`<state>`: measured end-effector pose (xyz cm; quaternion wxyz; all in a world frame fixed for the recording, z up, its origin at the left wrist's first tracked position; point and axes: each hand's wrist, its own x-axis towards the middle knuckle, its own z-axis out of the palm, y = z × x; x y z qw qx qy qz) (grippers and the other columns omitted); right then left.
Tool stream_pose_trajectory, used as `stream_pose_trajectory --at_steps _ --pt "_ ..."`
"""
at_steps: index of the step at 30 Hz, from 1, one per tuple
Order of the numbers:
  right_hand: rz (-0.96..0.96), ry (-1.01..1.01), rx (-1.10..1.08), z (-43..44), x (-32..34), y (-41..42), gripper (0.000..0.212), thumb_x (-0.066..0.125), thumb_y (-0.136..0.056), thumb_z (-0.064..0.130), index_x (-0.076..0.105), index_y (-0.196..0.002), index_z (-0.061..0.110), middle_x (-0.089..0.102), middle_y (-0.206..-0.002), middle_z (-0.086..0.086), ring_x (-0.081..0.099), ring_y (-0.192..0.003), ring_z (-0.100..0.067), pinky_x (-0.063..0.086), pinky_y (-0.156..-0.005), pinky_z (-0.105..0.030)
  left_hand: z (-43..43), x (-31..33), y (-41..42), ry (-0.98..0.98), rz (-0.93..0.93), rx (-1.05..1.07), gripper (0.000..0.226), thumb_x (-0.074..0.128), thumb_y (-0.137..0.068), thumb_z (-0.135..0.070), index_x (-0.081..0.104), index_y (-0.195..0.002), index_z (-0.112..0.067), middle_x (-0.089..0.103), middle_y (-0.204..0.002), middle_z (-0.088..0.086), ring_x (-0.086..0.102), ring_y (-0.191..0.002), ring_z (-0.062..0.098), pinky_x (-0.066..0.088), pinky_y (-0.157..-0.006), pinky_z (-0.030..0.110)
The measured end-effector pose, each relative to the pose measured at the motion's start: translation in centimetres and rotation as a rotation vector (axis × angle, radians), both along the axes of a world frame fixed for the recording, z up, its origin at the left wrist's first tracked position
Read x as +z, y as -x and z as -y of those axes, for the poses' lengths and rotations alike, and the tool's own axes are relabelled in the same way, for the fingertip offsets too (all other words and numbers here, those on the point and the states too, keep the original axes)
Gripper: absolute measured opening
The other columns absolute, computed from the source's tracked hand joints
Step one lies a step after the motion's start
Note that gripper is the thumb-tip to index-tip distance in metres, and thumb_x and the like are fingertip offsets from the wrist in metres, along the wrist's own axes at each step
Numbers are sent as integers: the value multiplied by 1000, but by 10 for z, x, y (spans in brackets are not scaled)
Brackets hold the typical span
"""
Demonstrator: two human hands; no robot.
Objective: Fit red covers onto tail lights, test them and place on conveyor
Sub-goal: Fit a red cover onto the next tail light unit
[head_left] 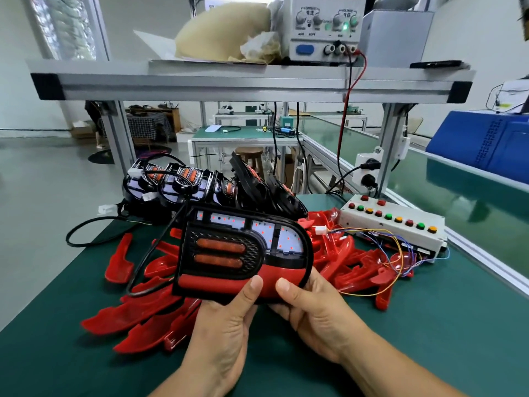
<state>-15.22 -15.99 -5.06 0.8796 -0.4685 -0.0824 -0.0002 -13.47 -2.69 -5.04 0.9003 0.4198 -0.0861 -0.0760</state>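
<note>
I hold one black tail light (229,247) up over the green bench, face toward me, its white LED board showing small red dots. A red cover (229,280) lies along its lower edge. My left hand (223,319) grips the bottom from below, thumb pressed on the red cover. My right hand (312,308) grips the lower right corner, thumb also on the cover. A black cable (148,253) hangs from the light's left side. Several loose red covers (143,319) lie scattered beneath and around it.
More tail lights (183,181) are piled at the bench's far left. A white test box (395,222) with coloured buttons and thin wires sits at right, beside the green conveyor (472,196). A power supply (323,27) stands on the overhead shelf.
</note>
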Motion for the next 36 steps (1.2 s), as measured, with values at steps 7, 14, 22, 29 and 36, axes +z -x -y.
stream_pose_trajectory --at_steps 7,14,22,29,36 --pt "-5 -35 -88 8 3 0 52 71 -73 6 59 -123 -2 68 -114 -24 69 -98 -31 57 -78 -37 -6 -1 -8 51 -78 -11 37 66 -72 -17 70 -108 -24 73 -115 4 71 -101 16 58 -74 29" --pt "-3 14 -119 10 3 0 39 74 -74 5 66 -113 7 72 -106 -18 71 -93 -27 58 -74 -36 -6 -2 -10 26 -88 29 23 64 -74 -16 81 -86 -26 76 -104 6 74 -91 16 59 -61 26" --pt "6 32 -155 18 11 -1 41 79 -64 16 72 -105 11 70 -108 -22 71 -92 -31 59 -73 -38 -15 -14 -21 -205 10 -138 39 76 -68 -25 70 -106 -17 76 -103 10 75 -89 22 59 -60 27" --pt "-48 84 -24 43 19 6 52 91 -62 22 72 -107 5 69 -107 -26 70 -93 -34 59 -77 -43 -94 31 -60 -646 145 -132 30 83 -64 -35 71 -63 -7 63 -71 19 64 -61 23 53 -55 31" --pt "-207 267 28 37 9 6 57 86 -63 22 67 -114 6 68 -110 -21 66 -99 -33 49 -97 -54 -50 44 -65 -785 151 38 20 51 -97 -38 65 -111 -33 70 -113 -5 66 -105 7 51 -92 31"
